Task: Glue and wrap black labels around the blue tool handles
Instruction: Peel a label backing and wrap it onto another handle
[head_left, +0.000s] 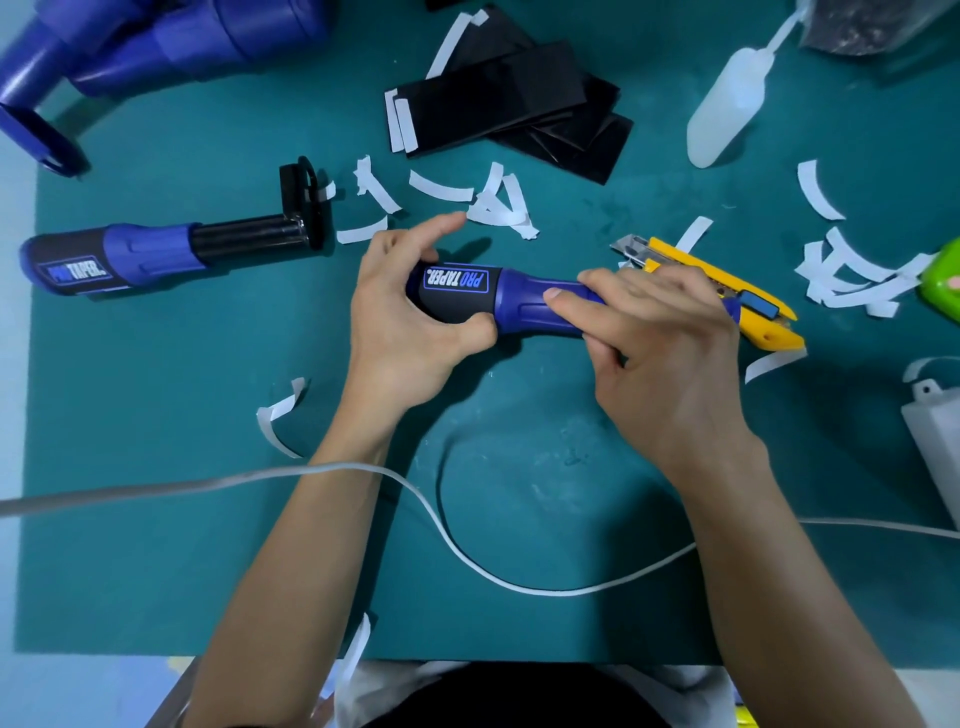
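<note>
While both hands hold it over the bench, the blue tool handle lies level at centre. Fingers of the left hand curl round its butt end, against the black label wrapped there, forefinger lifted clear. Fingers of the right hand close round the shaft end, thumb pressed on the blue grip. A second labelled tool lies at left; spare labels, glue bottle and yellow knife lie beyond.

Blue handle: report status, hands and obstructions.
Left hand and right hand both grip blue handle. Black label on, at left hand. Yellow knife on mat behind right hand.
</note>
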